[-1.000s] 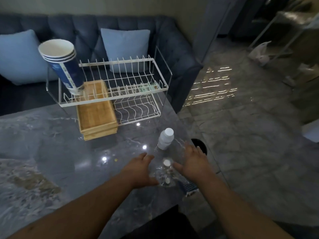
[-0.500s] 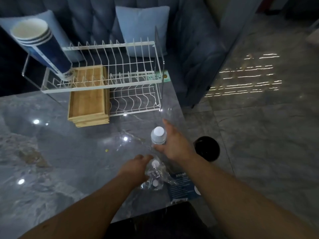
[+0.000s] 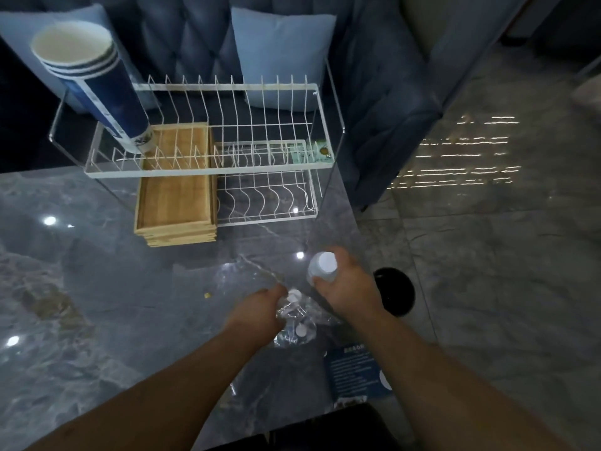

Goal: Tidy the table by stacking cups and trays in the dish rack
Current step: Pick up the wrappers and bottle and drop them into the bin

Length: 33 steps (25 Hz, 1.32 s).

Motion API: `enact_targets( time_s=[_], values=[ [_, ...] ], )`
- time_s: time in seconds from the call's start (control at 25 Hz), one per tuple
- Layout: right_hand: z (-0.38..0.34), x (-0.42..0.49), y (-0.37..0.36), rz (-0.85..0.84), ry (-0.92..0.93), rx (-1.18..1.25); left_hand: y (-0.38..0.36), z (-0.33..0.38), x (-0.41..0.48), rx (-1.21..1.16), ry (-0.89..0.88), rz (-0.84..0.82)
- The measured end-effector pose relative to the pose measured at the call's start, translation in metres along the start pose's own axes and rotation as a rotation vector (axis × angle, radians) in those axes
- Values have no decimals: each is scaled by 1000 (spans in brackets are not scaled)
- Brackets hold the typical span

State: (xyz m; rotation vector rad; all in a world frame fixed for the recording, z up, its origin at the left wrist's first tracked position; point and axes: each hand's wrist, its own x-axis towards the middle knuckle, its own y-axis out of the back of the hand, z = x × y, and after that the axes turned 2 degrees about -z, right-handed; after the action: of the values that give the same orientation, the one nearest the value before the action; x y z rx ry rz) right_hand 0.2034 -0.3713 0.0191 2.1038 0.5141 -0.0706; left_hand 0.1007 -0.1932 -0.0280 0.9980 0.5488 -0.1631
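Observation:
A white two-tier wire dish rack [image 3: 208, 170] stands at the far side of the grey marble table [image 3: 81, 288]. A stack of blue paper cups [image 3: 97, 89] leans on the left end of its upper tier. Stacked wooden trays [image 3: 177, 203] lie in the lower tier's left part. My right hand [image 3: 344, 281] grips a small white bottle [image 3: 322, 266] near the table's right edge. My left hand [image 3: 260, 309] holds a clear plastic bag [image 3: 294, 323] with small white caps inside, lying on the table.
A blue card [image 3: 356, 369] lies at the table's near right corner. A black round object [image 3: 395, 291] sits on the floor beyond the right edge. A blue sofa with light cushions [image 3: 279, 56] stands behind the rack. A tiny yellow crumb [image 3: 207, 295] lies on the table.
My right hand has closed around the white bottle. My left hand has taken hold of the plastic bag. The view has shifted closer to the rack.

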Motion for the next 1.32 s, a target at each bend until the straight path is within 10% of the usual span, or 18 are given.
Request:
enact_targets(
  time_s=[0.72,1.32],
  values=[
    [206,-25,123,264,-361,119,-5,185,109,-39,-171,92],
    [344,0,59,271,-585,373,-118,281,227,1,-77,-109]
  ],
)
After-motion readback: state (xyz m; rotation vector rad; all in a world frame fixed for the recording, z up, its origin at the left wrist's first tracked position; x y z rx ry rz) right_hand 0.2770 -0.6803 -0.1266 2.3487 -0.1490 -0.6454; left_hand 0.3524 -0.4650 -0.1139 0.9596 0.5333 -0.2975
